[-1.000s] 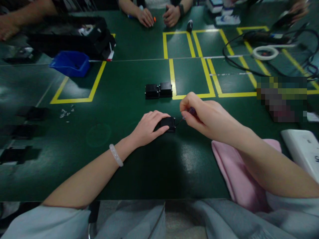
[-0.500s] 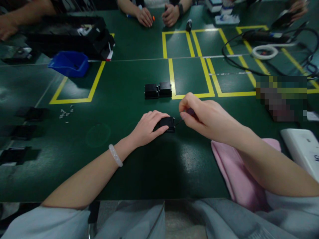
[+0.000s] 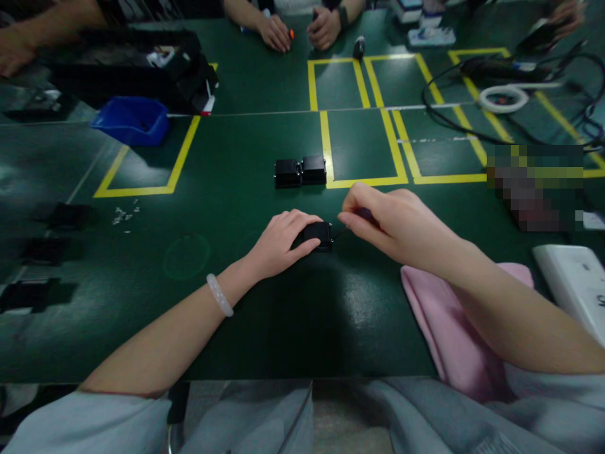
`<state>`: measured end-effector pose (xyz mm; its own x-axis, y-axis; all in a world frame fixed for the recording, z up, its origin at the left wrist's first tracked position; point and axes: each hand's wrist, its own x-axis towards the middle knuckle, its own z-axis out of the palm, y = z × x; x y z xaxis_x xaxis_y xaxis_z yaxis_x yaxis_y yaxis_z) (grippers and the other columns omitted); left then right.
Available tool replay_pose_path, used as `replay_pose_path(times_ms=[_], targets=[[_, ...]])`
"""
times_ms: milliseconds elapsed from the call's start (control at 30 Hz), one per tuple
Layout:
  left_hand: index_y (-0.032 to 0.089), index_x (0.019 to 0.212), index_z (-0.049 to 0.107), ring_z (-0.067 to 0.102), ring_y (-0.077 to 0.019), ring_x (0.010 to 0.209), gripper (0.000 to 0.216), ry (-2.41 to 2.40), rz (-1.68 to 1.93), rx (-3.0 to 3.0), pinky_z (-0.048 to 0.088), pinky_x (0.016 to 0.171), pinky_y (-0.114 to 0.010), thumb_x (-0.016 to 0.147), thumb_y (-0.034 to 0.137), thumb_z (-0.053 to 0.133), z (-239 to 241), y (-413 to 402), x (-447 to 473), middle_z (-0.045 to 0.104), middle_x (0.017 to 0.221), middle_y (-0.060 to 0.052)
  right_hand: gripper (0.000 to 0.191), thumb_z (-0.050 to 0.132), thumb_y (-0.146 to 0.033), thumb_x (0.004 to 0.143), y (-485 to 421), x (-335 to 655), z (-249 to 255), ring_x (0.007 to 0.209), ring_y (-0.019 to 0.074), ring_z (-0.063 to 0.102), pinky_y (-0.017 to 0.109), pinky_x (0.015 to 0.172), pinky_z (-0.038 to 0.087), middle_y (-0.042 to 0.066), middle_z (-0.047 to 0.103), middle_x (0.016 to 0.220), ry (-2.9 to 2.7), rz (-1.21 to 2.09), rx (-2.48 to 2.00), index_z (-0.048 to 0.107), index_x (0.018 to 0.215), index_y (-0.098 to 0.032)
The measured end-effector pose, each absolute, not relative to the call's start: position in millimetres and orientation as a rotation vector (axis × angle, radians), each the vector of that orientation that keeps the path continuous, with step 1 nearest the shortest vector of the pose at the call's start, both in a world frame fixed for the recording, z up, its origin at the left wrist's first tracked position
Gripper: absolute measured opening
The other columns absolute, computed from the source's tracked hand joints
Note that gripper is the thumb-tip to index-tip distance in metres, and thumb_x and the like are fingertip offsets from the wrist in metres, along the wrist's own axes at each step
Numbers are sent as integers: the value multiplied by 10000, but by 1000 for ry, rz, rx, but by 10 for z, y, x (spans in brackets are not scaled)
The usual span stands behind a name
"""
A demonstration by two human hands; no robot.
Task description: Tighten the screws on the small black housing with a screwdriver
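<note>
Green mat [image 3: 236,315] with yellow tape boxes [image 3: 362,148]; left hand [image 3: 283,243] clamps black block [image 3: 319,234], right hand [image 3: 392,224] pinches thin tool [image 3: 363,215] at its side.

1 head-worn camera, faces forward and down over green table [image 3: 227,315]; left hand [image 3: 283,243], right hand [image 3: 397,224] close below.

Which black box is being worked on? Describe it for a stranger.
On the green table, find the yellow squares. Nearer than the paired boxes there, this box sits alone under the left hand, with the right hand's tool at it.
</note>
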<state>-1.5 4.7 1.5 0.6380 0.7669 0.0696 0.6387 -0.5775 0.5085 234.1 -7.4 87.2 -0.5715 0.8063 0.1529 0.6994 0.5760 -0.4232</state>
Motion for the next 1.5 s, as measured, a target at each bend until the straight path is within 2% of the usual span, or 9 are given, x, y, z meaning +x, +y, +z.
replay_pose_path(times_ms=[133,300,467,667,800,1000,1167,1367,1500], targets=[[222,1292,512,512,-261,1124,431,1104,385,2424,373,965,-405,1002,508,371,10,48,-15,586,1250,-81,148,433,-240,924,-78,2347,862,599,107,513,239,580,303,-31,558,718,-2456,475,-1196,465,1062,-197],[224,1292,507,521,-253,1098,433,1107,398,2415,381,944,-397,1002,518,378,12,51,-22,586,1235,-78,158,431,-349,962,-77,2342,860,573,102,485,245,573,286,-38,517,659,-2473,468,-1201,482,909,-208],[225,1290,509,515,-250,1116,411,1099,399,2422,372,954,-396,1005,495,389,19,49,-19,582,1243,-70,160,443,-237,928,-75,2345,849,603,106,513,239,578,309,-28,564,736,-2448,478,-1188,453,1082,-193],[226,1293,506,522,-252,1096,428,1110,394,2403,379,956,-400,1002,515,385,11,45,-20,585,1232,-74,141,447,-337,953,-72,2345,857,564,99,470,243,563,280,-42,510,654,-2470,463,-1204,477,913,-205],[224,1291,514,517,-252,1108,407,1097,404,2420,371,953,-396,1005,489,400,10,43,-22,584,1237,-69,149,438,-229,914,-84,2340,862,572,100,485,239,568,297,-37,542,707,-2446,465,-1211,457,1057,-190],[220,1291,514,526,-253,1086,418,1095,417,2425,378,940,-394,1003,499,397,-9,53,-26,587,1218,-69,130,444,-327,949,-73,2340,843,566,102,483,243,567,281,-40,514,656,-2477,427,-1227,469,914,-203],[216,1288,521,522,-247,1092,420,1091,412,2434,375,952,-391,1004,498,396,-12,53,-24,587,1212,-65,147,444,-235,918,-76,2342,843,600,107,526,236,574,308,-25,566,742,-2450,452,-1223,448,1058,-191],[221,1281,507,525,-237,1077,395,1081,428,2426,376,926,-380,1008,489,410,-8,49,-28,588,1200,-57,140,435,-335,958,-76,2347,853,565,104,484,244,570,292,-43,509,654,-2496,453,-1196,463,910,-207],[223,1282,504,519,-239,1095,384,1075,433,2434,370,948,-383,1010,478,413,-13,48,-34,582,1216,-59,113,444,-242,929,-68,2344,839,615,109,527,241,588,313,-26,561,745,-2472,480,-1185,449,1032,-195]])
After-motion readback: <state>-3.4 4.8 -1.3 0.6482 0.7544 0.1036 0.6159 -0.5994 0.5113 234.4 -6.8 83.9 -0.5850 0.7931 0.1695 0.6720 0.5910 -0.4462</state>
